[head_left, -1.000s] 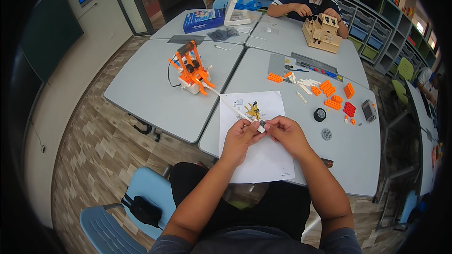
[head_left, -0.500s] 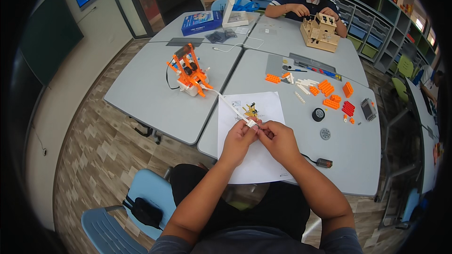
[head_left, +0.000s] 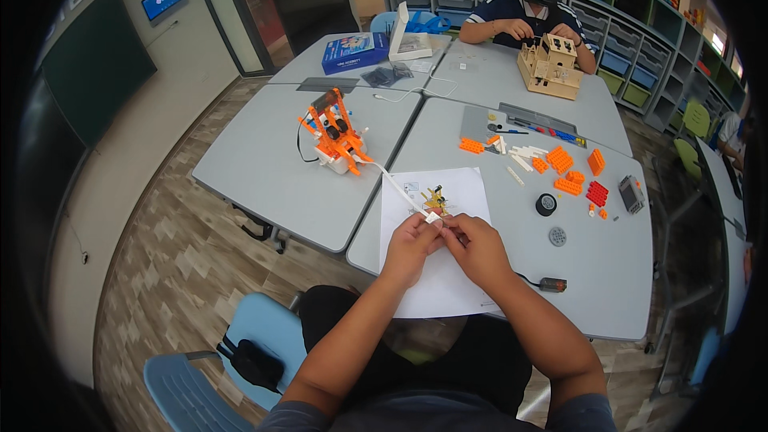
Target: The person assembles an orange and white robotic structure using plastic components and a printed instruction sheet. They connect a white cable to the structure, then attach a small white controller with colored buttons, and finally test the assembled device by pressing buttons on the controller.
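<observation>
Both hands meet above a printed sheet (head_left: 432,300) at the front of the table. My left hand (head_left: 410,250) is closed on the end of a white cable, gripping its white plug (head_left: 433,218). Against it, my right hand (head_left: 480,246) pinches something largely hidden by the fingertips. The white cable (head_left: 398,188) runs up and left to an orange and white building-block model (head_left: 336,134). To the right of my right forearm lies a small dark block with an orange part (head_left: 553,285); its black lead (head_left: 528,279) disappears beneath that forearm.
Orange bricks (head_left: 562,160), red bricks (head_left: 597,194), white beams (head_left: 522,162), a black wheel (head_left: 546,204), a grey disc (head_left: 558,236) and a grey box (head_left: 631,194) lie right. Beyond, a co-worker handles a wooden model (head_left: 550,72). A blue box (head_left: 355,52) stands far left.
The whole view has shifted a little, so the table sits slightly lower and farther right. My hands stay together at the plug, with the fingers only slightly altered.
</observation>
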Motion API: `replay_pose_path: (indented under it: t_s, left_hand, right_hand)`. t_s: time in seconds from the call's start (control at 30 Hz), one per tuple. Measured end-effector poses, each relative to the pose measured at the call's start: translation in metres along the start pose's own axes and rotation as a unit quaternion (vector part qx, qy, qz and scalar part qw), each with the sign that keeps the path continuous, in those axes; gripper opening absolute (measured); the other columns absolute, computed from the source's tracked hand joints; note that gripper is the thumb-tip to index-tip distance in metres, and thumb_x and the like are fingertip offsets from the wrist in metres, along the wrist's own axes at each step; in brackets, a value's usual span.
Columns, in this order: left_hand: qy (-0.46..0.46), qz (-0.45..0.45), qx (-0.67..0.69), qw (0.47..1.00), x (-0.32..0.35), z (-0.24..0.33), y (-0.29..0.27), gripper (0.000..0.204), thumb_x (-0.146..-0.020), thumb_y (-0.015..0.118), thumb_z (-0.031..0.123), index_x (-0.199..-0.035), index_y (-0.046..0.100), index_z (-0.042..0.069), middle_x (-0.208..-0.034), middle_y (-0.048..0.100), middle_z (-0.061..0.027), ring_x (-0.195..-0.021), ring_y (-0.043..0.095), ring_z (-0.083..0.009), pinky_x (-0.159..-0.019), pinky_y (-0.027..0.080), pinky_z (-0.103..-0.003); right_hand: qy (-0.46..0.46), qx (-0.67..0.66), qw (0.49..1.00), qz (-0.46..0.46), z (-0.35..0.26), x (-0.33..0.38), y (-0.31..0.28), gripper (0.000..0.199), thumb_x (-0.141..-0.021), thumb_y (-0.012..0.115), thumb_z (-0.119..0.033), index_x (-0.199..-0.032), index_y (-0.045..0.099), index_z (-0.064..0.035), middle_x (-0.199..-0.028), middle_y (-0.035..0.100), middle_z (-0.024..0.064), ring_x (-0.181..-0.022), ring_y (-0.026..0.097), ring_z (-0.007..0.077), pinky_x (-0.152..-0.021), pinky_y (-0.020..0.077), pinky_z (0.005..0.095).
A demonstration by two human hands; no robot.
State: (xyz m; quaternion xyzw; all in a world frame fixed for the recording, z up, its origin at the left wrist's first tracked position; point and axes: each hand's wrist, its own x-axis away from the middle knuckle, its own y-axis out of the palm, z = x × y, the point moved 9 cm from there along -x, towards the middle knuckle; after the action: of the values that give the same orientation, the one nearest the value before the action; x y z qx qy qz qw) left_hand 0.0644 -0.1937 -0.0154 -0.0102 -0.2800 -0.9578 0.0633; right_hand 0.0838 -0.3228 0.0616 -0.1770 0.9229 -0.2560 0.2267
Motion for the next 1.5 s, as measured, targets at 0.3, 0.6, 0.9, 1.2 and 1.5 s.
replay_pose_path:
  t_s: [0.3,0.6,0.9,1.2,1.5]
  left_hand:
    - [0.016,0.036,0.023,0.999,0.001,0.006,-0.003,0.041,-0.103,0.066,0.011,-0.138,0.051,-0.002,-0.130,0.066,-0.0163,-0.120,0.066,-0.0247,-0.105,0.053,-0.039]
    - [0.001,0.027,-0.013,1.000,0.005,0.001,0.003,0.042,-0.103,0.067,0.011,-0.138,0.051,-0.004,-0.127,0.068,-0.0162,-0.117,0.068,-0.0237,-0.103,0.054,-0.037]
    - [-0.006,0.018,0.000,1.000,0.004,-0.001,0.003,0.037,-0.100,0.072,0.014,-0.133,0.059,0.002,-0.123,0.071,-0.0103,-0.114,0.068,-0.0201,-0.103,0.054,-0.036]
    - [-0.014,-0.027,0.033,0.999,0.006,0.005,0.009,0.031,-0.102,0.068,0.011,-0.130,0.055,0.004,-0.123,0.070,-0.0107,-0.117,0.068,-0.0216,-0.103,0.054,-0.038]
    - [-0.018,-0.046,0.064,0.997,0.005,0.006,0.009,0.037,-0.109,0.056,0.020,-0.141,0.052,0.001,-0.131,0.067,-0.0165,-0.123,0.066,-0.0273,-0.106,0.053,-0.041]
  right_hand:
    - [-0.073,0.033,0.995,0.055,0.006,0.001,-0.050,0.029,-0.094,0.076,-0.017,-0.121,0.073,-0.0083,-0.104,0.073,0.0107,-0.089,0.065,0.0254,-0.085,0.0526,0.0375]
    - [0.100,0.088,0.991,0.031,0.049,0.102,-0.179,0.031,-0.090,0.079,-0.021,-0.118,0.074,-0.0079,-0.104,0.070,0.0093,-0.100,0.063,0.0281,-0.094,0.0511,0.0384]
    - [0.055,0.175,0.983,-0.022,0.048,0.125,-0.157,0.033,-0.076,0.085,-0.006,-0.106,0.072,-0.0035,-0.104,0.069,0.0095,-0.103,0.063,0.0319,-0.096,0.0507,0.0404]
    - [0.078,-0.232,0.968,0.055,0.053,0.074,-0.167,0.030,-0.090,0.074,-0.003,-0.118,0.064,-0.0014,-0.102,0.064,0.0013,-0.094,0.059,0.0111,-0.087,0.0491,0.0284]
    - [0.198,-0.243,0.949,0.036,0.071,0.000,-0.107,0.022,-0.098,0.066,-0.018,-0.112,0.062,-0.0019,-0.101,0.065,0.0086,-0.089,0.064,0.0188,-0.081,0.0534,0.0333]
